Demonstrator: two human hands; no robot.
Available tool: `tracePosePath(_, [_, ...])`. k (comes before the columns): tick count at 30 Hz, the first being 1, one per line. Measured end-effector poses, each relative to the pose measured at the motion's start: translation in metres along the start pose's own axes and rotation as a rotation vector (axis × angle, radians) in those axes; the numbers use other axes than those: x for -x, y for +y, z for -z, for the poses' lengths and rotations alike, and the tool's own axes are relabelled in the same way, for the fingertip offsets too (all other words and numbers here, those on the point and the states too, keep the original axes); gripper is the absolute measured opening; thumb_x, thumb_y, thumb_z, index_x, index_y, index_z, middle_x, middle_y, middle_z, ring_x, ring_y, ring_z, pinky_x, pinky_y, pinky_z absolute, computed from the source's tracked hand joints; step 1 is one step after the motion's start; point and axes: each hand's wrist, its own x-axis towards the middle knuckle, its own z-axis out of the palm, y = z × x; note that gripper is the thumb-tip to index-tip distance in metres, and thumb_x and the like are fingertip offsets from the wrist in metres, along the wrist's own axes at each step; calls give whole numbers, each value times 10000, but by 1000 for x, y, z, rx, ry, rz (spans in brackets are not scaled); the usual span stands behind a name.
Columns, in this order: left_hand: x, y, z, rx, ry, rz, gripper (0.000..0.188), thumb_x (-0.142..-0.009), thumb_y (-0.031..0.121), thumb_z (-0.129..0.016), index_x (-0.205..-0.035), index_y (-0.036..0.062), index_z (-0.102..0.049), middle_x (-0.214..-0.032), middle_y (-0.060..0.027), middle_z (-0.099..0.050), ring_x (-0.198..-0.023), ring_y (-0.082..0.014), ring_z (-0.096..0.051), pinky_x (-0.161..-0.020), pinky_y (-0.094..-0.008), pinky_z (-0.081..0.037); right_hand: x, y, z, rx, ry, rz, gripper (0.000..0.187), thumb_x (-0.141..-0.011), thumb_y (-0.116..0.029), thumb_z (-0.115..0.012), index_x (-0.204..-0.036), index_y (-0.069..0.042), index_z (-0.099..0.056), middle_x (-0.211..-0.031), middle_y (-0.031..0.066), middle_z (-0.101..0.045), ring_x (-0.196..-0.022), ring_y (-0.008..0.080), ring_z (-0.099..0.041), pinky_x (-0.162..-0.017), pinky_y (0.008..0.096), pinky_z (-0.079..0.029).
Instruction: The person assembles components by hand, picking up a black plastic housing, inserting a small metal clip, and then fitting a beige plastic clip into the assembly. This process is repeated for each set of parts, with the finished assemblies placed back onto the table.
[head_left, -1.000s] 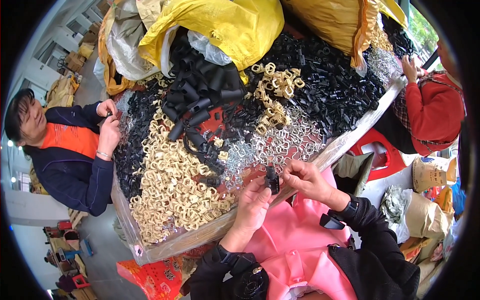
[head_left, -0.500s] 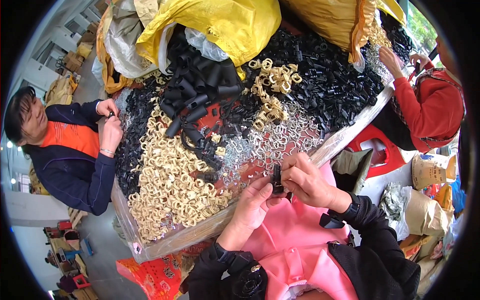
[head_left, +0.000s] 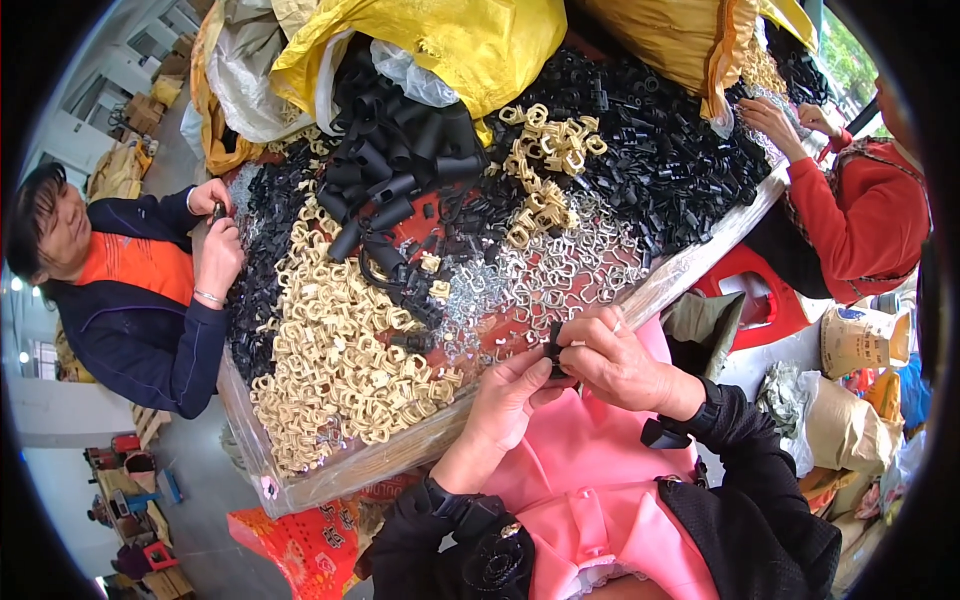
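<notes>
Over the table's near edge, my two hands meet around a small black plastic part (head_left: 555, 352). My left hand (head_left: 508, 400) is closed on its lower end, thumb and fingers pinching it. From the other side my right hand (head_left: 618, 368) pinches the same part, its fingertips covering much of it. Just beyond my hands lie loose bent metal clips (head_left: 565, 275) and a patch of small clear pieces (head_left: 470, 290). To the left of them spreads a large heap of cream plastic buckles (head_left: 340, 350).
A wooden rim (head_left: 420, 440) edges the table. Black tubes (head_left: 400, 160), black parts (head_left: 660, 150) and yellow sacks (head_left: 440, 50) fill the far side. One co-worker (head_left: 140, 280) sits left, another (head_left: 860, 210) right. A red stool (head_left: 760, 300) stands at the right.
My right fingers have shifted slightly left over the black part, hiding more of it. The left co-worker's hands have moved up a little, and the right co-worker's hands have shifted over the parts.
</notes>
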Motion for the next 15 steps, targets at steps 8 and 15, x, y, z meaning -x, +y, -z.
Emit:
tracePosePath(8, [0, 3, 11, -65, -6, -24, 261, -825, 135, -535, -1041, -12, -524, -926, -99, -595, -802, -170, -603, -686, -225, -493, 0, 17, -13, -635, 15, -391, 191, -693, -110, -654, -780, -59, -492, -883, 90, -472, -816, 263, -467, -707, 331, -381])
tracePosePath(15, [8, 13, 22, 20, 113, -132, 254, -819, 122, -536, -1028, -22, -526, -929, -131, -595, -800, -196, -605, -641, -230, -503, -42, 55, 3, -351, -269, -232, 145, -751, -181, -575, -772, -56, -503, -768, 91, -508, -694, 251, -541, -591, 351, -430])
